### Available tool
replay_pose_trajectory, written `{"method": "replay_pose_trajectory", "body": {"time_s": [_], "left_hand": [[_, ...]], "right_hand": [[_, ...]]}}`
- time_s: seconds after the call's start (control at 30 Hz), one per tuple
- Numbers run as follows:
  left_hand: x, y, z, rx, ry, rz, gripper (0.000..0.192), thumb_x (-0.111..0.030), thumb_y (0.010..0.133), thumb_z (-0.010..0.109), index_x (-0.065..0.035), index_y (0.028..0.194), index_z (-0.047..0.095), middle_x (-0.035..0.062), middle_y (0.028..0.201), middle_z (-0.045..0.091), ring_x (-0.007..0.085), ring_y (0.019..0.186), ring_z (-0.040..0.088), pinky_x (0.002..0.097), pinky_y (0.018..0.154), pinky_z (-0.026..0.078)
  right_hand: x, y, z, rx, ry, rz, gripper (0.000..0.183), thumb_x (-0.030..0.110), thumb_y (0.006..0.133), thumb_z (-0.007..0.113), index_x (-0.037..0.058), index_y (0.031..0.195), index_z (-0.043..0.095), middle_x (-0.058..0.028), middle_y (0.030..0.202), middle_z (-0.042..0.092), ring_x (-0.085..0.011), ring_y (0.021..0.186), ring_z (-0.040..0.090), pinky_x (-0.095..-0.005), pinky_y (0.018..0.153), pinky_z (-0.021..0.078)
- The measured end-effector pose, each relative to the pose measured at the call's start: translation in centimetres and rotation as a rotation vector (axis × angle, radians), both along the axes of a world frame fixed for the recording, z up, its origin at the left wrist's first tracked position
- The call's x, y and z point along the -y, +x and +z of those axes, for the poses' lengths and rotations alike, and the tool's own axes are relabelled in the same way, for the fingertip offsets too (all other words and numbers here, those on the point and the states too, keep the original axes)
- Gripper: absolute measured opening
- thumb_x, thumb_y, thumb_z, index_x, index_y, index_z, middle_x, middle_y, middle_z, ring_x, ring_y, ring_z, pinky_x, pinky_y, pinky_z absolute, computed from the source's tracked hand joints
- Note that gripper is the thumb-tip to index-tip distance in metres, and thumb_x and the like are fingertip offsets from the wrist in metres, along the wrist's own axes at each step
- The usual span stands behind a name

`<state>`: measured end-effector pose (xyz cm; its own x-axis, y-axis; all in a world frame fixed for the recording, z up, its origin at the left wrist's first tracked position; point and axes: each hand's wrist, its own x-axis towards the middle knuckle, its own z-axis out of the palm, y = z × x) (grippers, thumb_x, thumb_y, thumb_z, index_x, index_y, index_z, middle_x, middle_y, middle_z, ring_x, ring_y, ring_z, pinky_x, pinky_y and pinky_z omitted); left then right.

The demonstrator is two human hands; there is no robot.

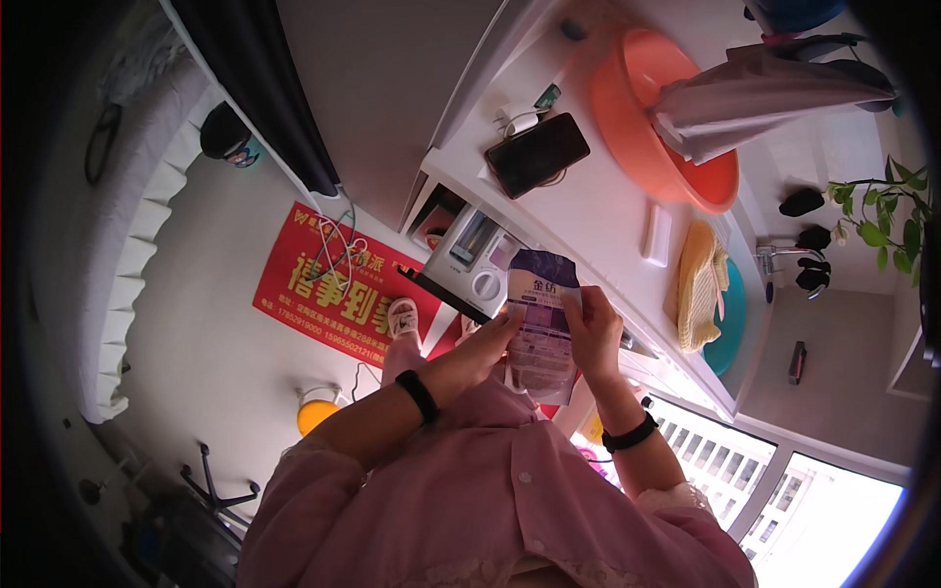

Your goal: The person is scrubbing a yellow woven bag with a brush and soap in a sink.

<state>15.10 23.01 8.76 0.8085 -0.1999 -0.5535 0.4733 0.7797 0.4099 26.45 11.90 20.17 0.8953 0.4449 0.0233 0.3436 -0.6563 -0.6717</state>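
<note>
A purple and white refill pouch (542, 331) bearing writing is held upright between my two hands. My left hand (491, 339) grips its left edge, and my right hand (597, 331) grips its right edge with the thumb on the front. Just beyond the pouch, a washing machine's detergent drawer (470, 257) is pulled out, its compartment and round cap in view under the counter. The fingers behind the pouch are hidden.
On the white counter lie a black smartphone (538, 155), a charger, an orange basin (647, 125) with cloth over it, and a yellow towel (698, 287) beside a teal basin (726, 323). A red mat (331, 294) with wire hangers covers part of the floor.
</note>
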Motion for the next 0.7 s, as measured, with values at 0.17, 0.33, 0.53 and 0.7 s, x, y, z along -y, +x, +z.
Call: {"method": "replay_pose_trajectory", "body": {"time_s": [0.17,0.33,0.53,0.7], "left_hand": [[0.0,0.7,0.4,-0.045,-0.035,-0.024,0.057,-0.061,0.103,0.051,-0.0164,0.138,0.052,0.0004,0.128,0.062,0.0178,0.116,0.058,0.0399,0.097,0.047],[-0.5,1.2,1.4,-0.109,-0.023,-0.041,0.051,-0.062,0.102,0.052,-0.0197,0.130,0.057,-0.0017,0.121,0.063,0.0155,0.107,0.059,0.0369,0.090,0.046],[-0.1,1.6,1.4,-0.177,0.008,0.009,0.048,-0.063,0.101,0.052,-0.0205,0.121,0.062,-0.0031,0.112,0.066,0.0133,0.099,0.061,0.0348,0.086,0.045],[0.2,1.8,2.0,-0.214,0.036,0.059,0.048,-0.062,0.103,0.050,-0.0183,0.118,0.064,-0.0025,0.106,0.069,0.0116,0.092,0.064,0.0325,0.082,0.047]], "right_hand": [[-0.2,0.7,-0.6,0.021,-0.051,0.007,0.015,0.013,0.094,0.071,-0.0001,0.097,0.066,-0.0115,0.072,0.069,-0.0185,0.058,0.064,-0.0318,0.058,0.0503],[-0.9,1.0,-0.9,0.024,-0.034,-0.003,0.014,0.013,0.094,0.070,-0.0001,0.098,0.068,-0.0120,0.072,0.070,-0.0209,0.057,0.065,-0.0335,0.058,0.0507],[-1.7,1.1,-0.7,0.040,-0.092,-0.002,0.015,0.014,0.093,0.071,0.0003,0.099,0.069,-0.0131,0.073,0.071,-0.0226,0.060,0.068,-0.0347,0.059,0.0522],[-2.5,1.1,-0.1,0.038,-0.171,-0.010,0.015,0.014,0.092,0.072,0.0014,0.100,0.069,-0.0136,0.075,0.072,-0.0255,0.064,0.071,-0.0365,0.061,0.0537]]}}
